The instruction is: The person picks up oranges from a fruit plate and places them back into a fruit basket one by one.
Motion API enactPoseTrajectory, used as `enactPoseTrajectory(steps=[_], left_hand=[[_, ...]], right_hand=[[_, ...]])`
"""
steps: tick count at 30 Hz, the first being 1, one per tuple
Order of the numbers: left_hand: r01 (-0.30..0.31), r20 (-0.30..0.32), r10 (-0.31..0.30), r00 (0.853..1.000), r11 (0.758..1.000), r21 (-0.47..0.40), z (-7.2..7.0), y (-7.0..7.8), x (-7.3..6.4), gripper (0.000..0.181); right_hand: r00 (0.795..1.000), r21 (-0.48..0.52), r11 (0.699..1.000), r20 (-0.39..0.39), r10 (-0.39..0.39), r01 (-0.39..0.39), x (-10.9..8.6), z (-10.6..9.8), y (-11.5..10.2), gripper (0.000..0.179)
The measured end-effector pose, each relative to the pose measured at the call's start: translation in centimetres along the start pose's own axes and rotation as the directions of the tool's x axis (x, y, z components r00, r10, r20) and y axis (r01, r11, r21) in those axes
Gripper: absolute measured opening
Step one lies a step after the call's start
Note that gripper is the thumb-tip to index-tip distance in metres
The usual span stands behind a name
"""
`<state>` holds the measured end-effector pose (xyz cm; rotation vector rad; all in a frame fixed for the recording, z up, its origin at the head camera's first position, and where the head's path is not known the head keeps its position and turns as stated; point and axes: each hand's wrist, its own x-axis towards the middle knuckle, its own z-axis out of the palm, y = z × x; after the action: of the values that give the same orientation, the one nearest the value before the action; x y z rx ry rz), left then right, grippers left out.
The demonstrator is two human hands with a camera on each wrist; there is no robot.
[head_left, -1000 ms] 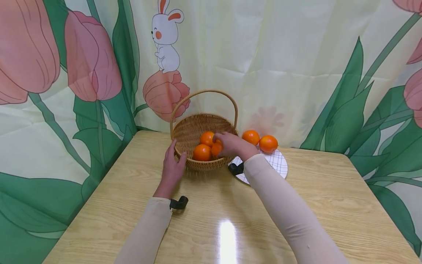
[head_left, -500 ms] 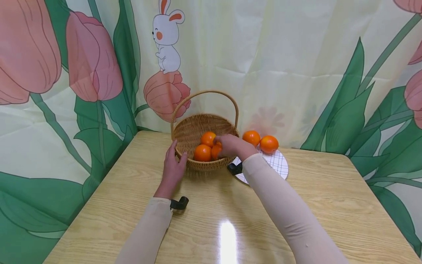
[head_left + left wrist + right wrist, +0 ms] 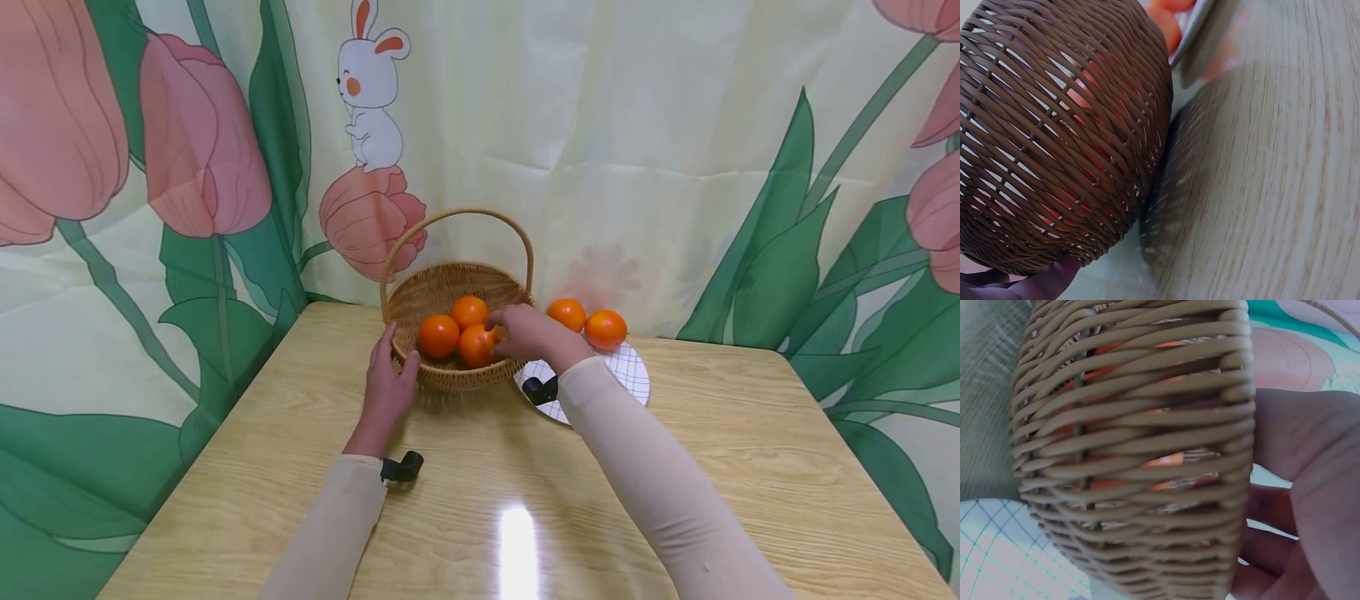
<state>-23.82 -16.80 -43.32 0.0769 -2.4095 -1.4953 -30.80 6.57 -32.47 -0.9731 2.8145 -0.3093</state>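
A brown wicker basket with a tall handle stands near the back of the table. Inside lie three smooth, glossy orange-coloured round fruits: one at the left, one behind and one at the front right. My right hand reaches over the basket's right rim, its fingers beside the front-right fruit; whether they touch it cannot be told. In the right wrist view the weave hides the fingertips. My left hand rests against the front-left side of the basket, thumb and fingers spread along the outside of its rim.
A round white plate with a blue grid pattern lies right of the basket, partly under my right arm. Two more orange round fruits are at its back edge. Behind the wooden table hangs a curtain printed with tulips and a rabbit.
The front fruits in the basket have shifted left, and the front-right one now shows clear of most of my right hand, which earlier covered it. My left hand stays at the rim.
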Motion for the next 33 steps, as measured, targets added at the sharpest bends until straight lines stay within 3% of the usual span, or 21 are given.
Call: enactPoseTrajectory(steps=[8, 14, 17, 24, 33], left_hand=[[0.011, -0.013, -0.011, 1.000, 1.000, 0.015, -0.7, -0.3, -0.2, 0.064], [0.010, -0.011, -0.010, 1.000, 1.000, 0.014, -0.8, -0.5, -0.3, 0.065], [0.002, -0.008, -0.001, 1.000, 1.000, 0.013, -0.8, -0.5, -0.1, 0.065], [-0.011, -0.004, 0.011, 1.000, 1.000, 0.016, -0.6, -0.1, 0.2, 0.065], [-0.009, 0.004, 0.008, 1.000, 1.000, 0.025, 0.0, -0.3, 0.1, 0.064]], right_hand=[[0.992, -0.003, 0.999, -0.120, -0.041, 0.041, -1.0, 0.4, 0.5, 0.035], [0.978, 0.073, 0.997, -0.207, 0.007, 0.008, -1.8, 0.8, 1.3, 0.037], [0.959, 0.108, 0.994, -0.282, 0.036, -0.006, -2.2, 0.8, 1.8, 0.036], [0.891, 0.116, 0.993, -0.451, 0.039, 0.015, -3.0, 0.8, 3.6, 0.033], [0.848, 0.156, 0.988, -0.521, 0.094, -0.014, -4.1, 1.5, 5.3, 0.034]])
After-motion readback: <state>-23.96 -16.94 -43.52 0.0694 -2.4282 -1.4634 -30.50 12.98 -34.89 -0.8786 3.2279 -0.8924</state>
